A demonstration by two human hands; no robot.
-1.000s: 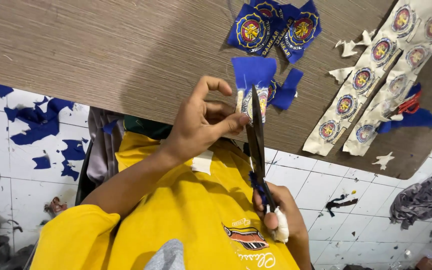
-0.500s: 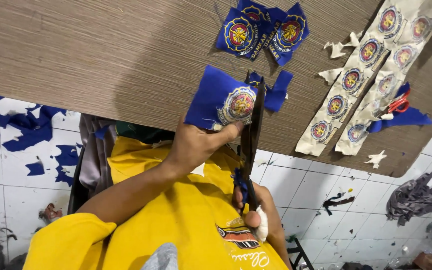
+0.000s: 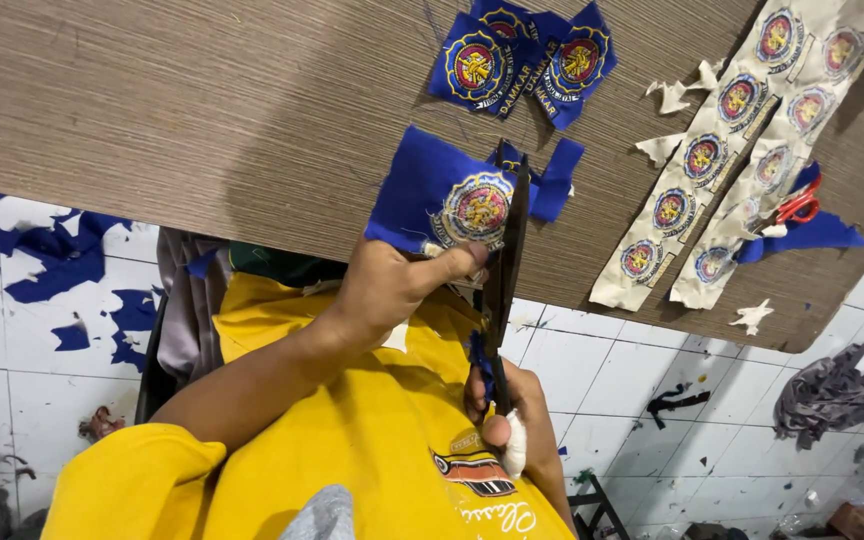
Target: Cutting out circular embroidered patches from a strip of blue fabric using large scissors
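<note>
our left hand (image 3: 392, 290) now pinches the blue embroidered patch (image 3: 452, 200) turned flat over the bench (image 3: 202, 100) edge, while our right hand (image 3: 512, 420) stays clenched on the scissors (image 3: 505, 270), mid trim.

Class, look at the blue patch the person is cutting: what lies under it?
Under the blue embroidered patch lies the brown wood-grain table. The left hand covers its lower edge; the scissors hide its right side.
</note>
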